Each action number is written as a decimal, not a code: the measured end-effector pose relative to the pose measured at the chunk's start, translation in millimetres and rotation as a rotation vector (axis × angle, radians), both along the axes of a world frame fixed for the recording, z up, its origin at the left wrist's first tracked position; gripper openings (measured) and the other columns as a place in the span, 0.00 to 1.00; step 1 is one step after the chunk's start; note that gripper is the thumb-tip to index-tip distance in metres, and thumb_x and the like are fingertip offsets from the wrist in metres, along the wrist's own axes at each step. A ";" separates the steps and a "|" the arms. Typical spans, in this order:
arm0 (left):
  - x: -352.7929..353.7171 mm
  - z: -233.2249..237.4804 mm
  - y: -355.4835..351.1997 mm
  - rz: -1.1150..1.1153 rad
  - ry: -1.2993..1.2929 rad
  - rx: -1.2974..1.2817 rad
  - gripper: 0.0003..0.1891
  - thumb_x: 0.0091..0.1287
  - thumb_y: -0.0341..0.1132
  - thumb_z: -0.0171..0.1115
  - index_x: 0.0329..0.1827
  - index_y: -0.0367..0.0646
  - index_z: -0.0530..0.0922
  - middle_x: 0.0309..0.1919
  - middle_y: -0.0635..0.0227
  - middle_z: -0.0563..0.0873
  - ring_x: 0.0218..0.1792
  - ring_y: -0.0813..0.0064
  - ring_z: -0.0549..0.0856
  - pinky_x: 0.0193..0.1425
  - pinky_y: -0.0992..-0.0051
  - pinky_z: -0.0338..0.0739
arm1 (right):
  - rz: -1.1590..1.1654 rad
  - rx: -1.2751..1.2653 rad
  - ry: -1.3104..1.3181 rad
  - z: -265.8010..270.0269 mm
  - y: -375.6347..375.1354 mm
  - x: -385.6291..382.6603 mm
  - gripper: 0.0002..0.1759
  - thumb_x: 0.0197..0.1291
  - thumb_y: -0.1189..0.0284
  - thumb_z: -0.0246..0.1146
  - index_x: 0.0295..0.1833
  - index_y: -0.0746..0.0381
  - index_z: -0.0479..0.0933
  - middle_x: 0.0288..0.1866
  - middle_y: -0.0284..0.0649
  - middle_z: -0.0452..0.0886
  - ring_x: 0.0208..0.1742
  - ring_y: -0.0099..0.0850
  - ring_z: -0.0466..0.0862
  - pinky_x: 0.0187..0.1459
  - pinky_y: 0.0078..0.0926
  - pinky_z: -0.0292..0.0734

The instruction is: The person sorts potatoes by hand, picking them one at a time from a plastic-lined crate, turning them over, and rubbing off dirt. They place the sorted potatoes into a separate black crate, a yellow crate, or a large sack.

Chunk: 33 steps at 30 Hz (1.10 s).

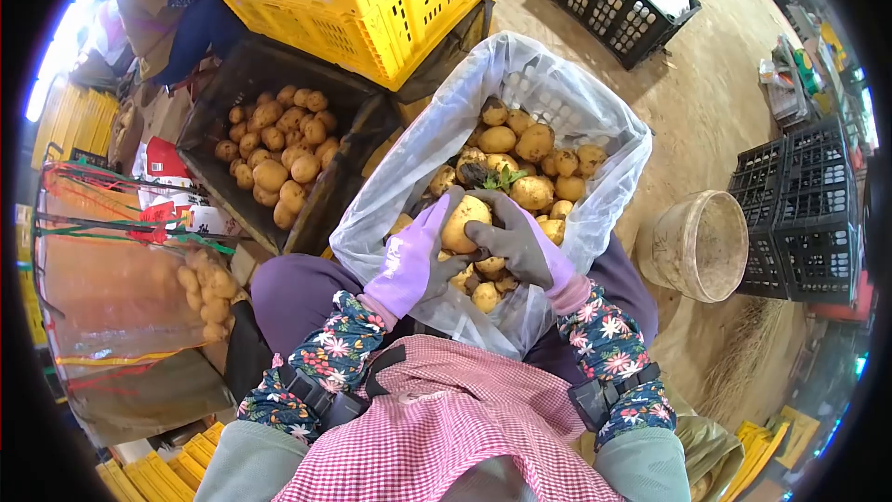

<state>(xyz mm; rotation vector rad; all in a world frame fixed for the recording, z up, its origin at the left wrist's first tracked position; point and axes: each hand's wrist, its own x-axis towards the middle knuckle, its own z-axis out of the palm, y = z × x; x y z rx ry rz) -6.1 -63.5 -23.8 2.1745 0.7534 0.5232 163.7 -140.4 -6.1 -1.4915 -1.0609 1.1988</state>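
Observation:
Between my two gloved hands is one large potato (pixel 466 225), held over the crate in front of me. My left hand (pixel 420 251), in a purple and grey glove, grips its left side. The grey fingers of my right hand (pixel 523 244) close on its right side. Beneath them, many soil-marked potatoes (pixel 534 142) fill a crate lined with a clear plastic bag (pixel 595 98). A small green leafy sprig (pixel 504 178) lies among these potatoes, just beyond my fingers.
To the left stands a dark-lined crate (pixel 348 167) holding cleaner-looking potatoes (pixel 279 144). Yellow crates (pixel 400 14) are stacked beyond it. A dirty white bucket (pixel 669 251) and black crates (pixel 790 214) are on the right. Another black crate (pixel 595 9) stands ahead. A seated person (pixel 177 19) is at upper left.

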 end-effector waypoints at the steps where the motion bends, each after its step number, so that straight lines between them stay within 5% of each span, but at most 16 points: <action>1: 0.5 6.3 0.0 0.003 0.079 0.005 0.48 0.49 0.34 0.78 0.73 0.38 0.60 0.63 0.51 0.76 0.62 0.64 0.78 0.66 0.68 0.72 | -0.030 -0.007 0.202 -5.7 -0.2 0.1 0.30 0.64 0.63 0.61 0.68 0.65 0.66 0.50 0.46 0.82 0.42 0.31 0.83 0.48 0.28 0.77; 3: 3.9 9.1 1.9 -0.002 0.156 0.010 0.48 0.49 0.35 0.78 0.73 0.37 0.60 0.63 0.52 0.76 0.62 0.64 0.78 0.66 0.68 0.72 | -0.032 -0.048 0.206 -12.8 0.1 5.3 0.30 0.64 0.64 0.61 0.67 0.69 0.66 0.54 0.44 0.79 0.48 0.29 0.80 0.51 0.25 0.76; 5: 7.4 5.9 4.5 0.047 -0.055 -0.379 0.47 0.51 0.37 0.78 0.72 0.37 0.61 0.64 0.52 0.75 0.62 0.63 0.78 0.66 0.68 0.72 | -0.031 -0.088 0.207 -13.4 -2.7 10.2 0.30 0.64 0.66 0.62 0.66 0.73 0.66 0.58 0.42 0.75 0.54 0.27 0.77 0.54 0.23 0.74; 7: 6.3 4.7 6.4 0.032 -0.055 -0.336 0.46 0.51 0.38 0.78 0.72 0.37 0.61 0.64 0.52 0.75 0.62 0.63 0.78 0.66 0.68 0.72 | -0.032 -0.061 0.228 -7.0 -2.2 10.7 0.31 0.61 0.71 0.60 0.69 0.69 0.64 0.49 0.41 0.79 0.45 0.23 0.78 0.46 0.22 0.75; 10: 1.9 -2.6 5.9 0.008 -0.092 -0.271 0.46 0.51 0.39 0.78 0.72 0.37 0.62 0.63 0.52 0.76 0.62 0.63 0.78 0.66 0.69 0.72 | -0.059 -0.196 0.471 20.4 0.3 10.1 0.30 0.57 0.76 0.58 0.67 0.69 0.67 0.48 0.41 0.80 0.41 0.23 0.79 0.43 0.22 0.76; 12: 1.3 -3.5 7.1 -0.009 -0.126 -0.250 0.46 0.51 0.39 0.78 0.71 0.37 0.62 0.62 0.52 0.77 0.62 0.63 0.78 0.65 0.69 0.72 | -0.072 -0.239 0.382 1.2 1.8 2.6 0.28 0.57 0.77 0.58 0.65 0.67 0.70 0.49 0.40 0.81 0.43 0.23 0.80 0.46 0.23 0.77; 14: 3.0 -1.7 10.1 0.082 0.059 -0.260 0.46 0.50 0.40 0.78 0.72 0.38 0.62 0.61 0.52 0.77 0.63 0.63 0.77 0.66 0.69 0.71 | -0.072 0.068 -0.124 -5.8 2.3 -3.0 0.24 0.64 0.76 0.58 0.65 0.71 0.68 0.52 0.38 0.79 0.50 0.23 0.79 0.53 0.20 0.74; 17: 7.1 -8.7 8.1 0.194 -0.046 -0.472 0.47 0.49 0.40 0.78 0.72 0.40 0.61 0.60 0.50 0.76 0.62 0.59 0.77 0.65 0.67 0.71 | -0.103 0.045 0.031 -7.8 3.0 -2.4 0.21 0.64 0.75 0.59 0.62 0.69 0.71 0.49 0.38 0.81 0.46 0.22 0.79 0.50 0.20 0.75; 19: 5.7 -12.1 7.0 0.179 0.028 -0.305 0.48 0.49 0.40 0.78 0.73 0.40 0.60 0.60 0.50 0.76 0.60 0.57 0.78 0.63 0.66 0.73 | -0.139 -0.130 0.225 14.5 3.9 -0.4 0.21 0.63 0.72 0.59 0.61 0.68 0.72 0.46 0.42 0.83 0.43 0.22 0.80 0.47 0.21 0.76; 21: 7.2 3.6 2.7 0.123 0.235 -0.076 0.44 0.53 0.35 0.74 0.73 0.42 0.60 0.61 0.51 0.76 0.60 0.57 0.78 0.62 0.65 0.74 | -0.101 -0.174 0.113 20.6 4.9 -3.0 0.24 0.64 0.69 0.61 0.62 0.69 0.71 0.47 0.39 0.81 0.44 0.21 0.78 0.48 0.19 0.75; 24: 7.1 -5.2 2.1 0.066 0.334 -0.050 0.45 0.52 0.35 0.73 0.74 0.44 0.59 0.61 0.51 0.75 0.60 0.54 0.78 0.61 0.64 0.75 | -0.065 -0.187 -0.018 9.7 1.4 -0.3 0.27 0.65 0.66 0.62 0.64 0.71 0.70 0.48 0.35 0.79 0.44 0.18 0.76 0.47 0.16 0.74; 28: 1.7 -14.3 7.5 0.015 0.210 -0.036 0.44 0.53 0.35 0.72 0.75 0.46 0.59 0.60 0.52 0.76 0.57 0.50 0.78 0.58 0.64 0.76 | -0.032 -0.174 0.267 0.1 0.6 16.5 0.26 0.65 0.68 0.60 0.65 0.71 0.70 0.48 0.35 0.79 0.45 0.19 0.77 0.47 0.19 0.75; 33: -1.7 1.2 10.6 -0.031 0.287 -0.045 0.43 0.52 0.33 0.73 0.73 0.44 0.61 0.61 0.51 0.75 0.59 0.53 0.79 0.61 0.65 0.74 | 0.052 -0.173 -0.018 33.3 3.0 3.6 0.29 0.61 0.67 0.62 0.65 0.71 0.70 0.50 0.37 0.81 0.48 0.23 0.79 0.50 0.23 0.76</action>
